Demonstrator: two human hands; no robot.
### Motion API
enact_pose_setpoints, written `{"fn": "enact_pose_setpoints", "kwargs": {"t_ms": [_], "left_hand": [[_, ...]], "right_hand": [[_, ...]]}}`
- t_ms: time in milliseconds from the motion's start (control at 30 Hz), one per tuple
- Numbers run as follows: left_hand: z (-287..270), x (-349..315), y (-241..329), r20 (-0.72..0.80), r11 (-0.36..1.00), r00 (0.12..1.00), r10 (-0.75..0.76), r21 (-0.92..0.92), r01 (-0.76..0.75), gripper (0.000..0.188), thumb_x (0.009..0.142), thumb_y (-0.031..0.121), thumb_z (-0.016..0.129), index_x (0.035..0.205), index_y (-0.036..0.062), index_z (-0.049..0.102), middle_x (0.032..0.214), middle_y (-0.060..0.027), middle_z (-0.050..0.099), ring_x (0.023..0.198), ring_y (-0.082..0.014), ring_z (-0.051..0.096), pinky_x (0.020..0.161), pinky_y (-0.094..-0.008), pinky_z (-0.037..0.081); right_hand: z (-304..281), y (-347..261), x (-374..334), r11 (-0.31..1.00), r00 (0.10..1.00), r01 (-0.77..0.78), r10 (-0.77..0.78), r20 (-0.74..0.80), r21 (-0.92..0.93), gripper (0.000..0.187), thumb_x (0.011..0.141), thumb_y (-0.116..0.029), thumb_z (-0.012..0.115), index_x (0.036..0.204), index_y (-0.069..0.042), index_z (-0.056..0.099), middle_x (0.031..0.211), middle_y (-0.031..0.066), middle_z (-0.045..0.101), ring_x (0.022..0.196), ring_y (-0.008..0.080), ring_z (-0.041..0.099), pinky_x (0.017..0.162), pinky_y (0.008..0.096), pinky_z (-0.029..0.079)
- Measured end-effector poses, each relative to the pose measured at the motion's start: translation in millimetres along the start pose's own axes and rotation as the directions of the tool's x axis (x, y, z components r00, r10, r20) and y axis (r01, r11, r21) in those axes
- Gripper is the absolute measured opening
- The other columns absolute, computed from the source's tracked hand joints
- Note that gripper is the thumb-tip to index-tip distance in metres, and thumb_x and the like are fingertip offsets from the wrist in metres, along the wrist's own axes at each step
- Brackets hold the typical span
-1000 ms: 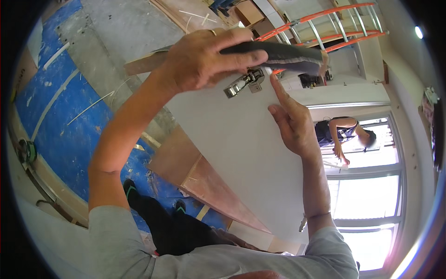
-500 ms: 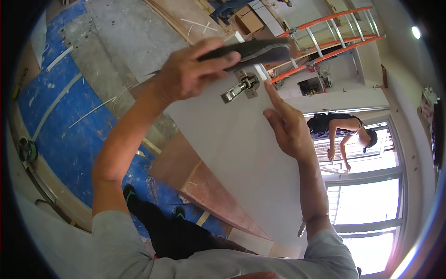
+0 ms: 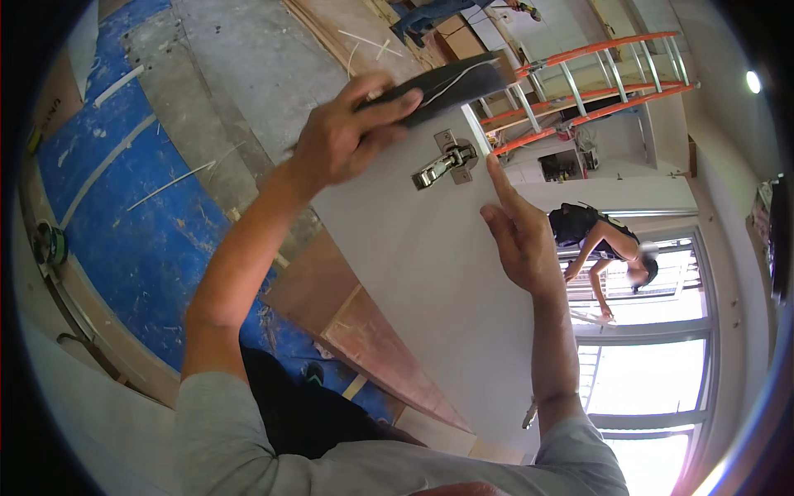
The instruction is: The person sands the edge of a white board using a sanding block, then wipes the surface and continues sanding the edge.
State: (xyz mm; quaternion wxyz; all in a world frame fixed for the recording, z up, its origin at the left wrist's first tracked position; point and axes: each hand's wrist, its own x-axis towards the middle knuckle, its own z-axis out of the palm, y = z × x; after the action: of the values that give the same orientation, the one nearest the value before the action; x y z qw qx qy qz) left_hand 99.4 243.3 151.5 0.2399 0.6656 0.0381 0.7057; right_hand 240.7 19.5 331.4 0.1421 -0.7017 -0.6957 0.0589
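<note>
My left hand [image 3: 343, 132] is closed around a black flat block [image 3: 451, 91], which looks wrapped in sandpaper. The block lies across the top edge of a white door panel [image 3: 413, 256]; whether it touches the edge I cannot tell. Just below the block, a metal cabinet hinge [image 3: 447, 161] is fixed to the panel's face. My right hand [image 3: 525, 240] grips the panel's right edge, with the index finger stretched along it and the thumb near the face. Its other fingers are mostly hidden. A second hinge [image 3: 529, 413] shows lower on the same edge.
Brown boards [image 3: 372, 339] lie left of the panel, over blue floor sheeting [image 3: 165, 223]. An orange ladder [image 3: 579, 70] lies sideways in the picture beyond. Another person [image 3: 608, 244] works by the windows at right; a further person's leg [image 3: 430, 21] shows at top.
The whole view has shifted a little, moving the panel and hinge rightward in the picture. Relative to the hinge, my left hand and the block have drawn slightly left. My right hand keeps to the edge.
</note>
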Motion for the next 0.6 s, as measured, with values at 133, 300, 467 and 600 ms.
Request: {"fn": "enact_pose_setpoints", "kwargs": {"t_ms": [133, 300, 467, 600], "left_hand": [[-6, 1, 20, 0.004, 0.998, 0.998, -0.057, 0.024, 0.057, 0.059, 0.085, 0.009, 0.085, 0.141, 0.0212, 0.071, 0.123, -0.0134, 0.067, 0.090, -0.0292, 0.074, 0.070, -0.0371, 0.062], [11, -14, 20, -0.078, 0.998, 0.995, -0.055, 0.020, 0.056, 0.053, 0.089, 0.013, 0.083, 0.140, 0.0197, 0.071, 0.121, -0.0127, 0.066, 0.090, -0.0297, 0.075, 0.072, -0.0381, 0.062], [8, 13, 24, -0.011, 0.997, 0.997, -0.083, -0.005, 0.082, 0.046, 0.095, 0.018, 0.080, 0.140, 0.0113, 0.072, 0.123, -0.0152, 0.065, 0.098, -0.0284, 0.070, 0.081, -0.0351, 0.060], [14, -8, 35, -0.014, 0.999, 0.999, -0.041, 0.032, 0.041, 0.046, 0.095, 0.017, 0.080, 0.140, 0.0127, 0.072, 0.123, -0.0157, 0.066, 0.094, -0.0293, 0.072, 0.078, -0.0371, 0.061]], "right_hand": [[-1, 3, -2, 0.999, 0.999, -0.028, 0.029, 0.021, -0.035, 0.065, 0.102, -0.003, 0.068, 0.163, -0.008, 0.045, 0.115, 0.0238, 0.074, 0.075, 0.0268, 0.062, 0.078, 0.0320, 0.054], [-3, -6, -2, 0.995, 0.996, -0.074, 0.077, 0.041, -0.064, 0.067, 0.101, -0.003, 0.069, 0.163, -0.009, 0.045, 0.109, 0.0220, 0.073, 0.069, 0.0260, 0.058, 0.072, 0.0320, 0.051], [3, 3, 0, 0.999, 1.000, 0.014, -0.014, -0.008, -0.031, 0.066, 0.101, -0.002, 0.069, 0.163, -0.009, 0.046, 0.112, 0.0233, 0.073, 0.072, 0.0264, 0.061, 0.076, 0.0322, 0.053], [-2, -5, 0, 0.998, 0.999, -0.036, 0.037, 0.024, -0.052, 0.065, 0.101, -0.002, 0.069, 0.162, -0.009, 0.046, 0.122, 0.0254, 0.072, 0.076, 0.0280, 0.066, 0.079, 0.0348, 0.055]]}}
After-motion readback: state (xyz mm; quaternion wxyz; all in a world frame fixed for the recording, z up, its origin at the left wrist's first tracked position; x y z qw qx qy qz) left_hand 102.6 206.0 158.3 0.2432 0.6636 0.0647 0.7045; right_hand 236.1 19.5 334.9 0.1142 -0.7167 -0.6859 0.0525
